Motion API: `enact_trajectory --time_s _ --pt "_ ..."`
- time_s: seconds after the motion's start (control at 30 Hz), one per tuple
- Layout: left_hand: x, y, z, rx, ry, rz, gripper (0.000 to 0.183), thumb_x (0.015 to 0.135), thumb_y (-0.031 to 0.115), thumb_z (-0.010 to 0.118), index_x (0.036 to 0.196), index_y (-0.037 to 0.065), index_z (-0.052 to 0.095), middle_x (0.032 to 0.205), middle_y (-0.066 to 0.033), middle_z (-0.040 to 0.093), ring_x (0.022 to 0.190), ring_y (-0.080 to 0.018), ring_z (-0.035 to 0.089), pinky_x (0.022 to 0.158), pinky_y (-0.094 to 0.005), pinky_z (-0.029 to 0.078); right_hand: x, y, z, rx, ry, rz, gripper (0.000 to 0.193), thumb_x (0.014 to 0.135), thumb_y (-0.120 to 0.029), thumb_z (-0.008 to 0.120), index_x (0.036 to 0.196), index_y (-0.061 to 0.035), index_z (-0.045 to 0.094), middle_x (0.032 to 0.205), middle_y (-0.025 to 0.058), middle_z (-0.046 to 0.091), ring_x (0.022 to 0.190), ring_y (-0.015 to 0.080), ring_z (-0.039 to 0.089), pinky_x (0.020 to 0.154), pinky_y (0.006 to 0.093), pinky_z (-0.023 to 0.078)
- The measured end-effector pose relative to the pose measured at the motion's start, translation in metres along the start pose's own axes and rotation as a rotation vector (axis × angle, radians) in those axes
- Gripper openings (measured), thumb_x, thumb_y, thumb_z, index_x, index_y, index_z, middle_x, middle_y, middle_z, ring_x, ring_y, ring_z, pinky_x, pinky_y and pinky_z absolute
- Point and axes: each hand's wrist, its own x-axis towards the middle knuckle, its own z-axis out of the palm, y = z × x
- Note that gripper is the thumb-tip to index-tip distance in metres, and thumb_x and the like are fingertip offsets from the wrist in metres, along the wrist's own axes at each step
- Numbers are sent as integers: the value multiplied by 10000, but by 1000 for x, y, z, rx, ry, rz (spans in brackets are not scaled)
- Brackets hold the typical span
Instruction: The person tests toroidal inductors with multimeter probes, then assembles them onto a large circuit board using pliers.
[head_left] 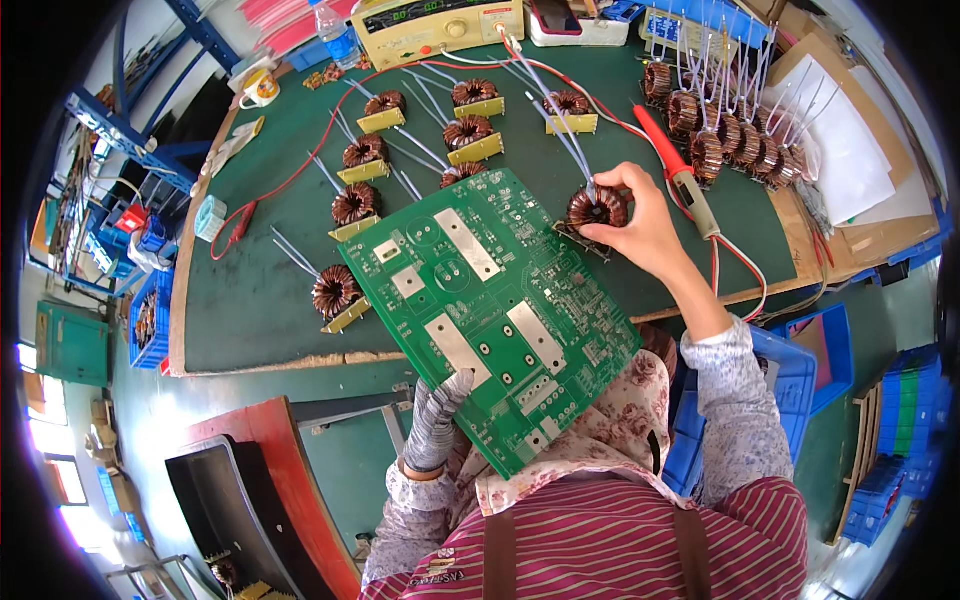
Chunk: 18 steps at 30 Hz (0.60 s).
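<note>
My left hand, in a grey striped glove, grips the lower left edge of a large green circuit board. The board is tilted over the table's front edge, with pale metal pads on the face I see. My bare right hand pinches a copper-wound toroidal coil just beyond the board's right edge. Pale sleeved leads rise from that coil. Several similar coils on yellow base plates stand on the green mat, such as one coil left of the board and another coil behind it.
More coils cluster at the back right by cardboard and white paper. A bench power supply stands at the back, its red and white cables crossing the mat. A red-handled probe lies near my right hand. Blue bins stand below right.
</note>
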Motion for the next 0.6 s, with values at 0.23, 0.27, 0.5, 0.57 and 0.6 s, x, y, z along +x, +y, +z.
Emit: enact_trajectory --time_s 0.23,0.27,0.5,0.57,0.6 --pt "5 6 1 31 -38 12 245 827 203 651 1025 76 581 918 19 589 804 -75 544 691 -224 442 -11 -17 2 -160 53 -71 470 569 -132 809 932 -53 520 865 98 572 797 238 562 695 328 449" --pt "3 7 1 35 -38 5 245 827 203 651 1025 76 581 918 19 589 804 -75 544 691 -224 442 -11 -14 1 -94 -59 38 454 564 -129 804 909 -55 519 816 97 580 768 260 574 659 352 453" --pt "4 9 -2 48 -10 85 246 830 189 647 1026 59 574 924 -1 607 839 -84 559 738 -238 456 -48 -47 5 433 456 133 294 703 -83 745 923 0 569 754 31 606 624 88 576 586 216 482" --pt "8 11 8 17 -36 85 256 835 169 640 1050 50 569 972 -18 612 873 -92 564 771 -244 457 -66 -62 -4 694 514 308 264 781 -123 688 974 -4 554 772 18 593 605 59 558 509 188 447" --pt "12 12 13 17 -40 83 256 835 169 640 1050 50 569 972 -18 612 873 -92 564 771 -244 457 -72 -67 -2 913 522 395 268 810 -151 663 1006 -10 544 772 16 586 588 49 548 452 178 415"
